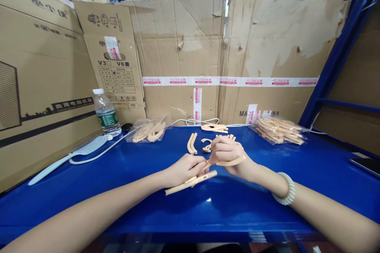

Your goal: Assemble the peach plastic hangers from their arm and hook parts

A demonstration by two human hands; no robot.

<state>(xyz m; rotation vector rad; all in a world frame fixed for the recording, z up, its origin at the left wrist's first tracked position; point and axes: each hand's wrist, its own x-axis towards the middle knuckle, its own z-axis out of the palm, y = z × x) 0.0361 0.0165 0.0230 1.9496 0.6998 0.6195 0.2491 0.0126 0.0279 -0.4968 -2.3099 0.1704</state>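
My left hand [185,169] is closed around a long, pale beige strip [178,188] with a small dark slot near its right end. My right hand [227,154] grips a curved beige piece [233,162], its fingers bent in a pinch. The fingertips of both hands meet over the blue table, where another thin beige part shows between them; how the parts join there is hidden. Just beyond the hands lie a pair of curved beige strips [192,143] and small hooked beige pieces [207,145], partly covered by my right hand.
A bundle of beige strips [214,128] lies at the back. Clear bags of beige parts stand left [150,130] and right [279,130]. At left are a water bottle [107,116] and pale blue hairbrush [89,147]; a phone [366,165] is far right. Cardboard walls [178,47] enclose the table.
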